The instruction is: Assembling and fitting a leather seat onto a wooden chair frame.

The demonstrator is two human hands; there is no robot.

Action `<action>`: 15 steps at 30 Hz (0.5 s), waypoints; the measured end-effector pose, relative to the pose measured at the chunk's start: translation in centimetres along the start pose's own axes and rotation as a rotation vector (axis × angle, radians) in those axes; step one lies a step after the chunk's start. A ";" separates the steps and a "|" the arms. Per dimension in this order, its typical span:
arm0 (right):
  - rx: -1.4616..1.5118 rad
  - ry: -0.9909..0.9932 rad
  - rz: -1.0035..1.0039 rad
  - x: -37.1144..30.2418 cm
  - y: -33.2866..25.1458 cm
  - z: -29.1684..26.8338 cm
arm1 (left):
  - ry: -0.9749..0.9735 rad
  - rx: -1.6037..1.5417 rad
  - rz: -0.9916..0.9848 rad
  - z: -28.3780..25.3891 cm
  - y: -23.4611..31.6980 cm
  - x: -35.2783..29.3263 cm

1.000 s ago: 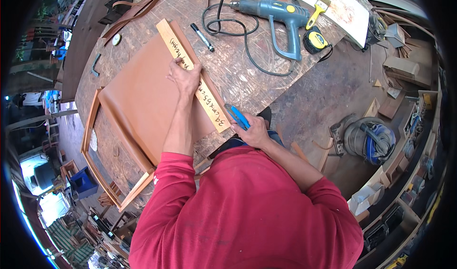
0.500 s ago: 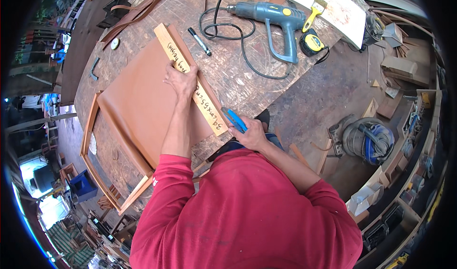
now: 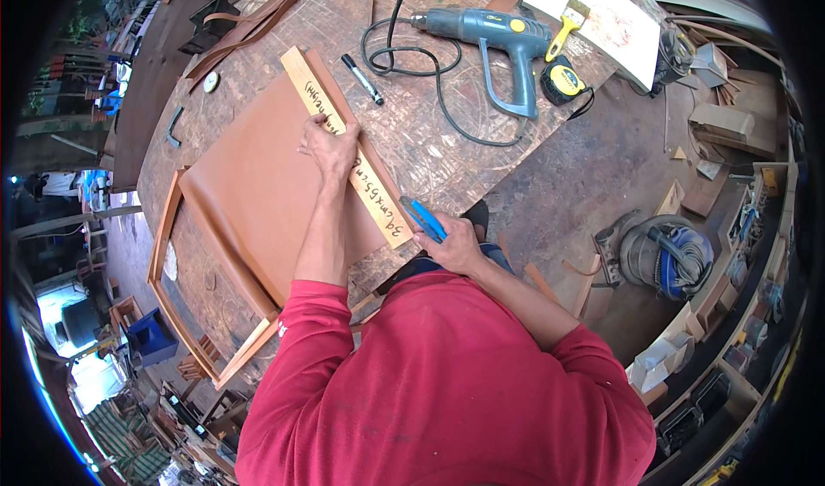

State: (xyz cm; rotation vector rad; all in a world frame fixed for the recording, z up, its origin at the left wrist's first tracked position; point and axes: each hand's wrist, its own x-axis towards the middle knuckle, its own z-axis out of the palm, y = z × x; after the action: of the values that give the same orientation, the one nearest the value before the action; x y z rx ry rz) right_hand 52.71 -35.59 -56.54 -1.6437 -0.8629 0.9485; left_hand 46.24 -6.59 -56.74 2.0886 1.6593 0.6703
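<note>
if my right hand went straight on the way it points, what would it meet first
The right hand, with its blue tool, would probably meet the edge of the brown sheet beside the wooden strip; depth is unclear.

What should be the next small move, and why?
Perhaps slide the blue tool along the right edge of the wooden strip: the left hand rests on it, brown sheet shows past that edge, and the right hand holds the tool near the strip's lower end.

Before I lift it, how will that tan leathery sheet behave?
The tan leathery sheet will likely flop: its left edge curls softly. It may resist pulling, as the left hand rests on the long yellow wooden strip atop it.
</note>
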 end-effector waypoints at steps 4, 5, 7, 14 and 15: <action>-0.056 0.041 -0.090 -0.1 -0.1 -0.1 | -0.057 -0.020 -0.008 0.1 -0.6 0.0; -0.055 0.033 -0.073 -0.2 -0.1 -0.1 | -0.011 -0.022 0.048 0.1 -0.8 0.0; -0.058 0.017 -0.089 -0.3 -0.1 -0.3 | 0.053 0.014 0.139 0.1 -1.2 -0.1; 0.491 -0.023 0.103 -1.0 -0.8 -1.5 | 0.108 0.092 0.250 0.6 -1.6 -0.2; 0.445 -0.061 0.093 -1.1 -0.9 -1.8 | 0.128 0.080 0.276 0.7 -1.6 -0.2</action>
State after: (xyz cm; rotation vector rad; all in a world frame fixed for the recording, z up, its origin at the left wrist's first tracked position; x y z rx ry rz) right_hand 53.79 -37.08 -55.15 -1.2838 -0.5661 1.1650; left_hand 45.31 -6.42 -58.25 2.4054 1.4969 0.8511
